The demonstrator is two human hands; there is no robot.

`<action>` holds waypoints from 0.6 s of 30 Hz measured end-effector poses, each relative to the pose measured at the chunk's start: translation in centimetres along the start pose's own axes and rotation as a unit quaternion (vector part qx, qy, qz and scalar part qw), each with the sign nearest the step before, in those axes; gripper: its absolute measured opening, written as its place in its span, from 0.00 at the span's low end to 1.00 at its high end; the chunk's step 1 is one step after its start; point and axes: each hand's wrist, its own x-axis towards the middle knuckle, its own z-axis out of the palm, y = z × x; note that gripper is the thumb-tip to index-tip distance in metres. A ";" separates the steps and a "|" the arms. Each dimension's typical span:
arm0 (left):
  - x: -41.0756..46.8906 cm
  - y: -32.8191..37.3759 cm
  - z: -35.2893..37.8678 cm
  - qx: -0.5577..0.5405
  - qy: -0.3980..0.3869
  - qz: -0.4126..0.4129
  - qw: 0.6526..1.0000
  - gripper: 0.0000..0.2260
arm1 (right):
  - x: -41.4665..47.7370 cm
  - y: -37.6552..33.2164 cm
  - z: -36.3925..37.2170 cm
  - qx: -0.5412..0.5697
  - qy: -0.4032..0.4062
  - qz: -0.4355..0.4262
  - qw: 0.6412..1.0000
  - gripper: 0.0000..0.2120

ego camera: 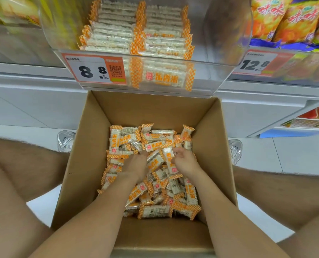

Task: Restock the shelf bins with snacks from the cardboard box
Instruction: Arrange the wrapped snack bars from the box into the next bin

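Both hands reach into the open box (102, 118), which stands between the person's legs (24, 174) with a loose heap of orange-and-white snacks (155, 211) inside. The right hand (185, 162) curls its fingers round one packet (169, 155) atop the heap; the left hand (136, 165) lies palm down just beside it, fingertips sunk among the wrappers, so whether it grips anything cannot be told. Above the box's far edge the clear bin (220, 75) holds the same snacks in two neat rows behind a price tag (93, 69)
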 end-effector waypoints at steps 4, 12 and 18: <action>-0.5 -0.1 -0.4 -0.011 0.029 0.005 0.999 0.18 | -0.7 -0.3 -0.4 0.053 -0.002 -0.013 0.999 0.25; -3.0 0.1 -5.0 -0.146 0.033 0.066 0.987 0.15 | -2.5 -3.4 -2.0 0.152 0.060 -0.112 0.980 0.33; -6.7 1.1 -11.5 -0.168 0.074 0.149 0.972 0.18 | -4.7 -7.7 -5.6 0.282 0.102 -0.095 0.949 0.12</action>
